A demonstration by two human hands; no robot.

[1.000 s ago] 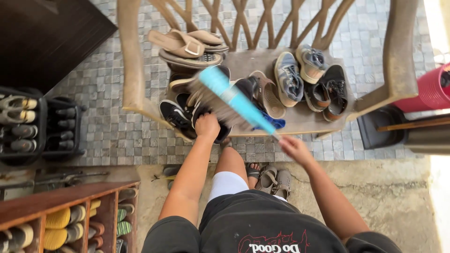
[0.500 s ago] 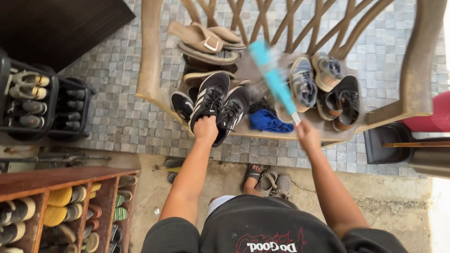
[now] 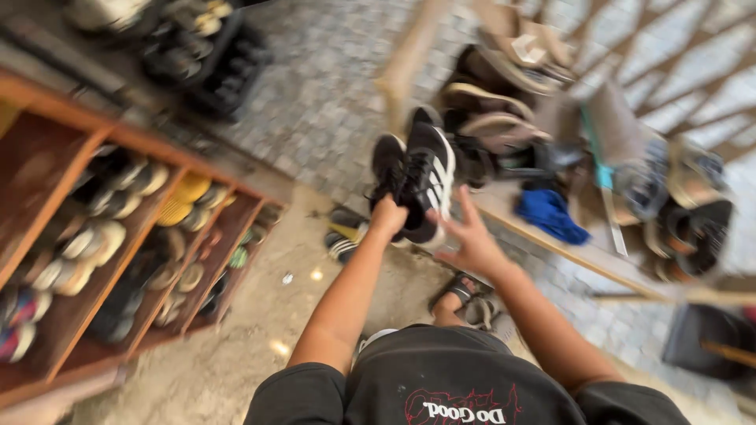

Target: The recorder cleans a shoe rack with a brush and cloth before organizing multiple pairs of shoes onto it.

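Head view, blurred by motion. The left arm runs from the near edge up and slightly right, elbow nearly straight, and the left hand (image 3: 387, 216) is clenched on the heels of a pair of black sneakers (image 3: 417, 177) with white stripes. The sneakers are lifted clear of the bench, in the air above the paved floor, just left of the bench's near edge. Their long axis stands close to upright in the picture: heels down at the fist, toes pointing to the far side, uppers and laces facing the camera. The two sneakers are pressed side by side.

The right arm comes up from the near right, angled left. The right hand (image 3: 469, 240) is spread open, fingers fanned, and its fingertips lie at the right sneaker's lower side; whether they touch it is unclear in the blur. It grips nothing. The two hands are near each other, at the base of the sneakers.

On the wooden bench (image 3: 551, 240) to the right lie a blue cloth (image 3: 551, 214), a teal brush (image 3: 598, 169) and other shoes. A shoe rack (image 3: 118, 236) filled with footwear stands at left.
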